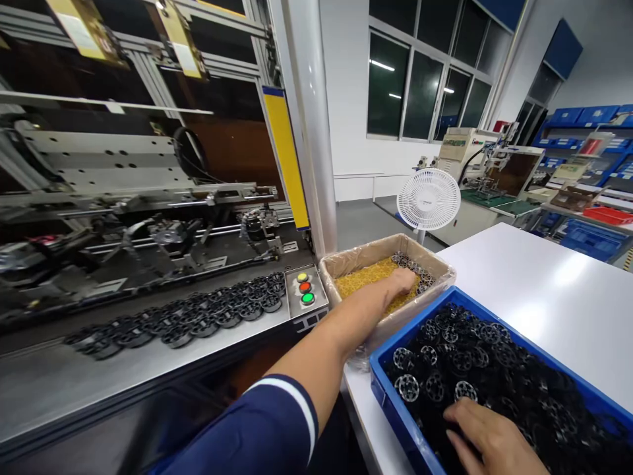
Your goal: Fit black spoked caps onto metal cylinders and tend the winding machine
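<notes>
Left hand [404,281]: reaches into the carton [366,256], at the border between yellow pieces [368,274] and round parts [424,282]; its fingertips are hidden, so I cannot tell whether they grip anything.
Right hand [494,439]: down among the black wheels [435,386] in the blue bin [387,396]; thumb and forefinger stand apart, and I cannot tell whether a wheel is pinched.
Sleeve [262,429]: dark blue with a white band, on the left arm, which stretches across to the carton.
Carton: lined with clear plastic, just beside the bin.
Bin: heaped with wheels, on the white table [558,297].
Ledge [143,373]: at the machine's [123,158] front, bearing more wheels [230,318] in uneven rows.
Panel [295,297]: at the ledge's right end, with yellow, red and green buttons.
Fan [428,200]: white, beyond the carton.
</notes>
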Available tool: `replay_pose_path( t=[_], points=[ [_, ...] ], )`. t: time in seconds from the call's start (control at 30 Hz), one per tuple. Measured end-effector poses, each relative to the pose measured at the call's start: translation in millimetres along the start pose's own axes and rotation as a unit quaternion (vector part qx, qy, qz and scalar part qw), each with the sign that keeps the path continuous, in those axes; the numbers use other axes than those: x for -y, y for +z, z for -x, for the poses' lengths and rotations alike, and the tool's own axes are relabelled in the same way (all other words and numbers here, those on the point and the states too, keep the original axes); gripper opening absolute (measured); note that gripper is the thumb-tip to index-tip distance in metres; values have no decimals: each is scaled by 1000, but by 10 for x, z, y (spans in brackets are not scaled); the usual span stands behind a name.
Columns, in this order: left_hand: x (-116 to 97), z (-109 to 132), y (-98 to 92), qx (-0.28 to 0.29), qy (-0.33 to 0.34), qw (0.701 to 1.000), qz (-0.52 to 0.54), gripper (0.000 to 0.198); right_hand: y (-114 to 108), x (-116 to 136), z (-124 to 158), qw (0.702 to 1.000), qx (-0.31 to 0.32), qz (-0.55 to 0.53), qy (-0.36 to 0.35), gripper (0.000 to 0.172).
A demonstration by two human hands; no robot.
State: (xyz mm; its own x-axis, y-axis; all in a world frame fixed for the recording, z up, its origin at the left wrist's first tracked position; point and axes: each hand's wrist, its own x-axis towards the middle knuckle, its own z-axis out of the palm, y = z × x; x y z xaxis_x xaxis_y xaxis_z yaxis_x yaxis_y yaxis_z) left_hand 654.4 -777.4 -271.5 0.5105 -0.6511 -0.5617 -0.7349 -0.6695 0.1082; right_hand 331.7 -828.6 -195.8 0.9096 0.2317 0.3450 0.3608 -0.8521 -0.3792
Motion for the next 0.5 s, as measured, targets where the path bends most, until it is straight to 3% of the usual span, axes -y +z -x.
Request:
replay_pose_path(
  t=[0.07, 0.13, 0.2, 0.23, 0.3, 0.33, 0.37, 0.4, 0.5],
  points=[
    [9, 199, -117, -11, 4, 1000, 26, 24, -33, 31, -60, 1000, -19, -1, 10, 18],
    [16, 551, -241, -70, 30, 993, 85, 24, -43, 26, -76, 999, -27, -27, 25, 13],
    [16, 1052, -307, -160, 78, 965, 194, 26, -31, 7, -62, 997, -48, -50, 39, 14],
    [11, 1339, -300, -192, 102, 940, 262, 39, -22, 4, -53, 995, -60, -59, 44, 16],
    [-12, 1925, -204, -190, 195, 866, 421, 51, -18, 38, -54, 993, -86, -65, 46, 20],
    [-35, 2201, -123, -140, 223, 789, 556, 56, -31, 84, -72, 992, -101, -67, 41, 22],
    [-66, 2454, -31, -102, 229, 745, 618, 54, -58, 152, -103, 990, -118, -68, 35, 24],
    [-106, 2678, 63, -99, 218, 704, 669, 56, -97, 241, -149, 988, -134, -75, 29, 24],
    [-250, 3180, 293, -66, 180, 619, 761, 65, -258, 593, -350, 979, -158, -128, 6, 24]
  ],
)
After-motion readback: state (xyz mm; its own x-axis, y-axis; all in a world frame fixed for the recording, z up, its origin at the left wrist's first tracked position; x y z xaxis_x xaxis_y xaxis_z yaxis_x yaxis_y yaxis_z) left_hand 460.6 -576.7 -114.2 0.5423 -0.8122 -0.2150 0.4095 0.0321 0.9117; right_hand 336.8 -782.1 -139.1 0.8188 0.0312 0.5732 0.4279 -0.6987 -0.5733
